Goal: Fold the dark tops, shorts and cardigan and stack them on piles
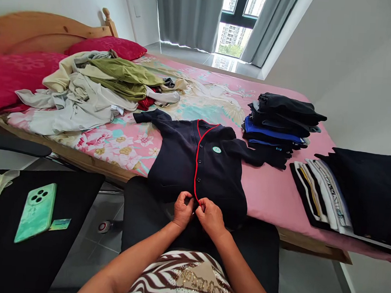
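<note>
A dark navy cardigan [177, 158] with red trim lies front side up, spread over the bed's edge and my lap. Its sleeves reach out to both sides, and a round pale green badge [216, 150] sits on the chest. Several dark buttons run down the red-edged front. At the bottom hem, my left hand [182, 209] pinches the front edge with closed fingers. My right hand [210, 216] grips the red-trimmed edge right beside it. The small spot between the fingertips is partly hidden.
A heap of loose clothes [85, 98] lies at left by red pillows [105, 46]. Folded dark clothes [277, 125] are stacked at right, near another folded row [326, 196]. A green phone [37, 213] and a card [60, 224] rest on a black seat [78, 192].
</note>
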The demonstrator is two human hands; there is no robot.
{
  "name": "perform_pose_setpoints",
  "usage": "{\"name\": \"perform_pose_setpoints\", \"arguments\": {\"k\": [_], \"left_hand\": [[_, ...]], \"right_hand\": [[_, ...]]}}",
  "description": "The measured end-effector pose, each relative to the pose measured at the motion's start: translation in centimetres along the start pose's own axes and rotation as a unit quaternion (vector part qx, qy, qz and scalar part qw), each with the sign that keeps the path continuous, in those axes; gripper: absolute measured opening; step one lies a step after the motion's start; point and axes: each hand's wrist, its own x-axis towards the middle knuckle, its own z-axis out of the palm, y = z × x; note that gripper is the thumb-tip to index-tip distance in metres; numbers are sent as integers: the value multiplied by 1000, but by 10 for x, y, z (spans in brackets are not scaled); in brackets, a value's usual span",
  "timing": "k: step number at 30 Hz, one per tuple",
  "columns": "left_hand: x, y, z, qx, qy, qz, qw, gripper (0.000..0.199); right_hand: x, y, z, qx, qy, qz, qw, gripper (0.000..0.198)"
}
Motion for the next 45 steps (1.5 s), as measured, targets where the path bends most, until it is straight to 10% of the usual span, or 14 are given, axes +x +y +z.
{"name": "perform_pose_setpoints", "arguments": {"k": [23,37,41,45], "left_hand": [[3,30,-38,-40,-156,122,979,14],[3,47,-29,-264,-82,-153,949,25],[3,47,-29,-284,-88,-199,934,26],[2,44,-34,-141,-89,-63,984,15]], "right_hand": [[5,2,-16,92,-18,-77,993,21],[10,-1,-10,119,-13,-51,991,7],[14,1,-7,276,-85,49,956,19],[18,-1,-5,396,-153,136,895,30]]}}
